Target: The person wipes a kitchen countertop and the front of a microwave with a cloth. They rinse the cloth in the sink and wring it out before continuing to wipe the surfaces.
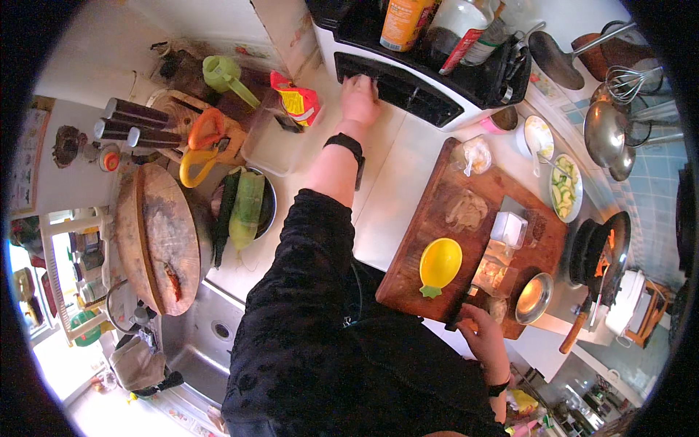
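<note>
My left hand (360, 101) reaches to the far side of the counter. Its fingertips are at the black front panel (404, 93) of a white-and-black condiment rack; whether they grip it is unclear. On the right, my right hand (483, 336) has its fingers around the dark handle (460, 312) of a knife with a broad, shiny blade (494, 267). That blade lies over a wooden cutting board (404, 257). Beside it are a yellow bowl with a green leaf-shaped tab (440, 261), a pale, flat food piece (467, 210) and a metal bowl (534, 299).
Bottles (407, 24) stand on the rack. Rightward are a plate of sliced green vegetable (565, 188) and a wok (611, 257). On the left are a radish (247, 207), a knife block (164, 101), a round wooden board (169, 235) and the sink (202, 349).
</note>
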The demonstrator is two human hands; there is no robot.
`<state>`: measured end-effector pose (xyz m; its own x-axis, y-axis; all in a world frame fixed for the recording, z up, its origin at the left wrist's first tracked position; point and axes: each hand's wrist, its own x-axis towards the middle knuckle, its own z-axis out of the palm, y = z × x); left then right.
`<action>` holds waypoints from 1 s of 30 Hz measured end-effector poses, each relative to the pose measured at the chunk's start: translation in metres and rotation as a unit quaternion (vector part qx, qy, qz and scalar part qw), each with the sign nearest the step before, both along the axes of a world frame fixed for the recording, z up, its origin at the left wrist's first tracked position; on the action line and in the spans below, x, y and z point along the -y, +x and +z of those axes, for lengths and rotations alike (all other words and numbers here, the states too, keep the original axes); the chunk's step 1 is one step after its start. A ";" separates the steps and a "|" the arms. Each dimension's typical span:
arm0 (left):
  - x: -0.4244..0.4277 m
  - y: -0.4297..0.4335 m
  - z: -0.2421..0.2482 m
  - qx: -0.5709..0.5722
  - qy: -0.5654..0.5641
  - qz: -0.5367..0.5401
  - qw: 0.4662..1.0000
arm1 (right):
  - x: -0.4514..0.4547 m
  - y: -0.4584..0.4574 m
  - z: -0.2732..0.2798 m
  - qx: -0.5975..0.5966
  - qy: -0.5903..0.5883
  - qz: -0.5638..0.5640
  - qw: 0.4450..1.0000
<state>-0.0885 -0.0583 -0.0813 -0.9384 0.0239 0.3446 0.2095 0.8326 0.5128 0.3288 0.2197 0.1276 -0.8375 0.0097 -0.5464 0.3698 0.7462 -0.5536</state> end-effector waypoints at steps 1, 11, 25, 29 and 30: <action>-0.001 0.003 -0.001 -0.006 0.027 0.006 1.000 | 0.000 0.000 0.000 -0.001 0.002 0.005 1.000; -0.008 0.045 0.011 0.030 0.077 0.048 0.995 | -0.003 0.002 0.002 -0.028 0.008 0.031 0.999; -0.046 0.049 0.024 -0.040 -0.348 -0.038 0.936 | -0.016 0.005 0.001 -0.001 0.021 0.022 1.000; -0.051 0.055 0.025 0.063 -0.383 -0.009 0.922 | -0.020 0.007 -0.002 -0.012 0.006 0.010 1.000; -0.049 0.054 0.025 0.055 -0.335 -0.001 0.941 | -0.021 0.007 -0.002 -0.011 0.004 0.005 1.000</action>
